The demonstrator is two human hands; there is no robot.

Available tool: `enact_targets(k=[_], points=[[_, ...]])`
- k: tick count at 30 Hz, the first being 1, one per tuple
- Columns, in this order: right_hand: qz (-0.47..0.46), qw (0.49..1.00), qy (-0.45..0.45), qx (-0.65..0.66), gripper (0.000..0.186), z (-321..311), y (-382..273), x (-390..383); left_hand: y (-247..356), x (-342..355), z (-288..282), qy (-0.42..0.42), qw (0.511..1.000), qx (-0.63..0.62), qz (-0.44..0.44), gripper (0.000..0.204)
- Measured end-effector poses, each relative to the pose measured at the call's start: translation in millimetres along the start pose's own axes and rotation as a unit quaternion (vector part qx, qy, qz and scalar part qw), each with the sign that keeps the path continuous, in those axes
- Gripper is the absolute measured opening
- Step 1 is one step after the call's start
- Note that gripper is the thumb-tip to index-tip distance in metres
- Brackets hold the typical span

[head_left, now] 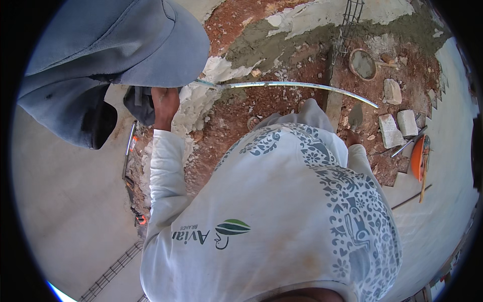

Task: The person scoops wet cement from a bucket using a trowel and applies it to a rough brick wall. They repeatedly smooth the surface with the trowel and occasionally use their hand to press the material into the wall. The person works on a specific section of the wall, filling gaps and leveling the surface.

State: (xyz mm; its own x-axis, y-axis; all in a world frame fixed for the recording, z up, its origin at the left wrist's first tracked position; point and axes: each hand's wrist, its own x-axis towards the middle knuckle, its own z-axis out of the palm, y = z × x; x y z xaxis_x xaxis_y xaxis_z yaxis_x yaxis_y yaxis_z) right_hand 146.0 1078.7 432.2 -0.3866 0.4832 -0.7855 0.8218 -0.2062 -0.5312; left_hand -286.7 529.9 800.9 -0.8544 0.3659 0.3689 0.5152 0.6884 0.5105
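Head view, from the left: a steel rebar cage (113, 272) runs off toward the lower rim, cut by the lens's black edge. Above, a big grey cap-like cloth (166, 55) blocks the corner, and I can't tell whose it is. Just under its brim, beside a dark grey cloth piece (138, 108), the left hand (165, 103) comes up out of a white sleeve (166, 161). The brim covers its fingers, so I can't tell how far its grip is open or whether it has hold of anything.

From behind that same brim comes a long metal strip (302, 85), its left end out of sight, reaching right above the reddish, rubbly ground (231, 108). The patterned shirt (251, 211) hides much of the middle. Right of the knees, a trowel (355, 115) shows only its grey blade, just beyond the right hand (352, 137); shirt and sleeve partly cover that hand, and I can't make out whether its grip is closed round the handle.

Farther up, a round bowl (351, 61) contains grey mortar (363, 64). Pale blocks (390, 132) lie below it. At far right an orange basin-like vessel (417, 158) is seen nearly edge-on, its inside hard to read.
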Motion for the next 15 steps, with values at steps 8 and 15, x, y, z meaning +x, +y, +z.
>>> enact_targets(k=[8, 15], points=[[-0.199, 0.914, -0.066, -0.347, 0.036, 57.8, -78.8, -16.1, 44.2, 14.1, -22.6, -0.025, 0.998, 0.013, -0.063, 0.033], [-0.264, 0.814, -0.099, -0.508, 0.042, 73.1, -53.2, -5.9, 116.8, 63.4, -28.7, -0.038, 0.987, -0.089, -0.131, 0.034]])
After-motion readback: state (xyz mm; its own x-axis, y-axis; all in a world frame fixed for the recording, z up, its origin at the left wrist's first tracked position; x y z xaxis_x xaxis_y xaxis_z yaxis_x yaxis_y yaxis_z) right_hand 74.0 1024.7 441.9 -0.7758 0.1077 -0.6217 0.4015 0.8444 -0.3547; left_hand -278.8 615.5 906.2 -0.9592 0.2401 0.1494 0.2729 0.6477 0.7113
